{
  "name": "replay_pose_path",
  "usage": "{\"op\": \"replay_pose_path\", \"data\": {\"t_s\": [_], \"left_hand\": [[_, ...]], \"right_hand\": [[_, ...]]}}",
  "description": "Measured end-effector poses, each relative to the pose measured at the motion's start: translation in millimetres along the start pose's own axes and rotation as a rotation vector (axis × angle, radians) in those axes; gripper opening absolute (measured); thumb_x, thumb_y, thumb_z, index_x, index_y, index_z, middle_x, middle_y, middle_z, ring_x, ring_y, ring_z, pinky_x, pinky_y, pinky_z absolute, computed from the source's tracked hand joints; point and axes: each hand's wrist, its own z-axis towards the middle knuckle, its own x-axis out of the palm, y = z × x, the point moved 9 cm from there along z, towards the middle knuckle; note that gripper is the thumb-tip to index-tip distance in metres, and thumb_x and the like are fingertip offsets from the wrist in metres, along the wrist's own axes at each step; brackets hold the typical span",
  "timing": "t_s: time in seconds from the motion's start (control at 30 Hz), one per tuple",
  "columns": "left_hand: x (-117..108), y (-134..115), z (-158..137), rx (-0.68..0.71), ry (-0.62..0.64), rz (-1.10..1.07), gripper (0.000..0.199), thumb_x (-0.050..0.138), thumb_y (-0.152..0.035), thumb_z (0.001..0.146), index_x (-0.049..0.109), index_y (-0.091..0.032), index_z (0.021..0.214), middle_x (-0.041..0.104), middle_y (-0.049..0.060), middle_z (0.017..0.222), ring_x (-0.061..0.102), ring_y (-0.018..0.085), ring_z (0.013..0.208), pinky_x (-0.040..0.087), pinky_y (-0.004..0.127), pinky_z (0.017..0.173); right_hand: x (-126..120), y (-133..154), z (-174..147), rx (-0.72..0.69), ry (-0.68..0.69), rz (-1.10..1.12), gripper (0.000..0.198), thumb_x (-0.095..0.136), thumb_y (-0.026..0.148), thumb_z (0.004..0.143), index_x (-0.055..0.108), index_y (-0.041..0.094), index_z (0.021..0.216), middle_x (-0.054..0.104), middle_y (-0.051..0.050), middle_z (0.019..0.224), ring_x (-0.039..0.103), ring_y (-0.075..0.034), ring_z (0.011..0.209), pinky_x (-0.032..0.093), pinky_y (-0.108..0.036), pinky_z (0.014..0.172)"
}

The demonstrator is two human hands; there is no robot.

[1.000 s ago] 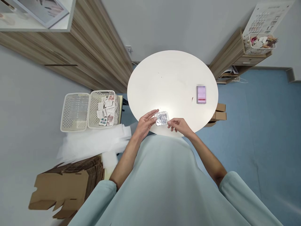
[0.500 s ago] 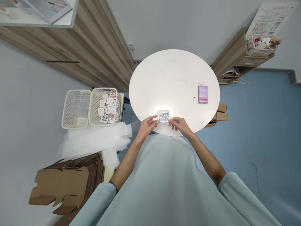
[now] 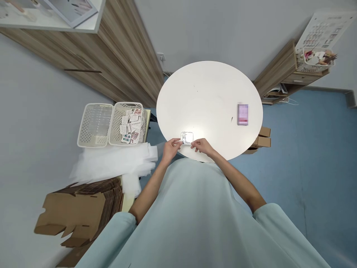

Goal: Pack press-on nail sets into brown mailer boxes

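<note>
Near the front edge of the oval white table (image 3: 209,89), a small clear plastic box (image 3: 187,138) is held between my two hands. Glare whitens its top, so its contents are hard to make out. My left hand (image 3: 171,149) grips the box's left corner, thumb in front and fingers along the side. At the right corner, my right hand (image 3: 202,146) pinches it between thumb and index finger, with the other fingers curled. A purple and pink package (image 3: 243,114), blurred out, lies on the right part of the table.
To the left stand a white basket of small cards and packets (image 3: 111,128) and another basket with clear plastic pieces (image 3: 80,136). White translucent sheets (image 3: 111,162) and stacked flat cardboard boxes (image 3: 72,210) lie nearer. Brown boxes (image 3: 263,141) sit beyond the table's right edge.
The clear box, held in both hands, has shifted slightly left on the table and its top now shows brighter glare. The whole view has shifted a little.
</note>
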Motion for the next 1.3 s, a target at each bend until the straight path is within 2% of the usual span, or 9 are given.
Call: {"op": "replay_pose_path", "data": {"t_s": [0.17,0.3,0.53,0.67,0.83,0.9,1.03,1.13,1.3], "left_hand": [[-14.8,42.6,28.8,-0.094,-0.086,0.178,0.037,0.074,-0.039,0.085,0.076,-0.017,0.114,0.081,0.011,0.101,0.074,0.024,0.076,0.056,0.038,0.085],[-22.1,62.4,38.1,-0.134,-0.118,0.255,0.038,0.075,-0.038,0.085,0.077,-0.016,0.116,0.081,0.011,0.098,0.075,0.025,0.082,0.055,0.038,0.089],[-25.4,74.5,35.9,-0.161,-0.137,0.295,0.042,0.072,-0.037,0.086,0.076,-0.019,0.124,0.081,0.009,0.098,0.076,0.027,0.093,0.054,0.037,0.091],[-44.3,66.6,22.0,-0.124,-0.223,0.312,0.038,0.071,-0.037,0.088,0.076,-0.021,0.123,0.081,0.009,0.106,0.074,0.030,0.104,0.053,0.039,0.096],[-108.5,70.2,-10.2,-0.081,-0.368,0.337,0.035,0.066,-0.040,0.094,0.074,-0.021,0.123,0.079,0.010,0.116,0.074,0.028,0.096,0.053,0.039,0.093],[-149.2,82.0,-22.1,-0.090,-0.436,0.396,0.036,0.064,-0.038,0.095,0.071,-0.020,0.125,0.077,0.011,0.119,0.073,0.028,0.099,0.053,0.039,0.095],[-237.1,116.1,-32.6,-0.130,-0.526,0.635,0.045,0.065,-0.031,0.092,0.065,-0.013,0.134,0.067,0.020,0.133,0.063,0.036,0.125,0.047,0.046,0.110],[-279.8,149.8,-24.9,-0.169,-0.412,0.737,0.055,0.070,-0.020,0.084,0.061,-0.011,0.137,0.058,0.023,0.143,0.057,0.039,0.131,0.045,0.048,0.112],[-294.2,185.0,-9.7,-0.093,-0.151,0.806,0.052,0.074,-0.015,0.078,0.066,-0.017,0.130,0.058,0.018,0.143,0.053,0.039,0.132,0.049,0.048,0.107]], "right_hand": [[28.0,-17.3,50.1,0.127,0.000,-0.129,0.026,0.062,0.027,0.102,0.074,0.013,0.084,0.082,-0.010,0.101,0.064,-0.008,0.060,0.046,-0.019,0.053],[44.6,-20.4,62.6,0.155,0.005,-0.187,0.027,0.062,0.025,0.102,0.073,0.013,0.081,0.083,-0.010,0.098,0.066,-0.009,0.060,0.049,-0.019,0.057],[50.8,-27.3,61.3,0.169,-0.021,-0.312,0.035,0.060,0.030,0.104,0.069,0.016,0.073,0.082,-0.007,0.089,0.067,-0.011,0.058,0.050,-0.023,0.065],[52.9,-13.5,56.7,0.111,-0.036,-0.412,0.039,0.061,0.033,0.104,0.066,0.019,0.068,0.080,-0.005,0.082,0.069,-0.013,0.062,0.049,-0.025,0.071],[69.9,32.1,49.2,-0.074,-0.057,-0.510,0.031,0.059,0.034,0.103,0.071,0.021,0.078,0.079,-0.004,0.082,0.071,-0.017,0.072,0.050,-0.027,0.070],[83.1,50.2,46.5,-0.129,-0.055,-0.540,0.029,0.059,0.035,0.103,0.072,0.021,0.081,0.079,-0.004,0.084,0.071,-0.018,0.075,0.050,-0.027,0.072],[121.2,81.6,40.1,-0.224,-0.025,-0.589,0.027,0.059,0.036,0.102,0.073,0.022,0.084,0.078,-0.004,0.088,0.071,-0.019,0.080,0.051,-0.028,0.076],[156.6,98.3,33.8,-0.252,0.019,-0.606,0.025,0.059,0.036,0.103,0.074,0.022,0.088,0.078,-0.004,0.089,0.070,-0.019,0.081,0.050,-0.028,0.075],[212.3,117.9,25.9,-0.269,0.047,-0.677,0.021,0.061,0.034,0.102,0.076,0.022,0.092,0.079,-0.004,0.092,0.070,-0.019,0.082,0.048,-0.028,0.074]]}}
